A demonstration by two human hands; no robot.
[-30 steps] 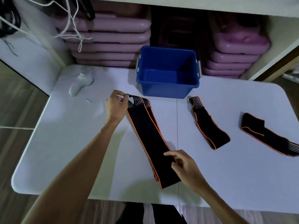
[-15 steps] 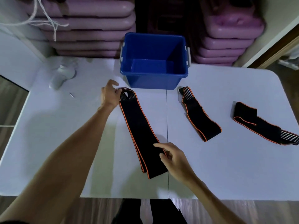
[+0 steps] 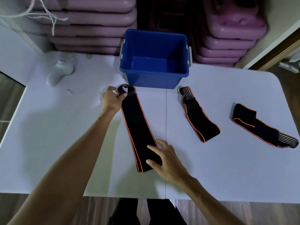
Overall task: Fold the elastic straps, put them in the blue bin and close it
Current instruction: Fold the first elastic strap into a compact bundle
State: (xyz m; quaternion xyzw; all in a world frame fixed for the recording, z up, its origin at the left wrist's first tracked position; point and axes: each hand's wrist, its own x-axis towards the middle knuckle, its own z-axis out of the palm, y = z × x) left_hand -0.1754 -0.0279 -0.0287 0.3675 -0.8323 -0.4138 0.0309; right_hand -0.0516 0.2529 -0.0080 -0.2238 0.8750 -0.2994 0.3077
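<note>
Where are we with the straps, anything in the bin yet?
Nothing binned: the blue bin stands open and empty, with no lid in view. In hand: the long strap, left hand gripping its far end, right hand on its near end. The middle strap and right strap lie doubled over on the table. Left: finish folding, load all three, close.

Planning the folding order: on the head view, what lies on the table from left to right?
White handheld device → small metal pin → long black orange-edged strap under both hands → middle folded strap → rightmost folded strap.
</note>
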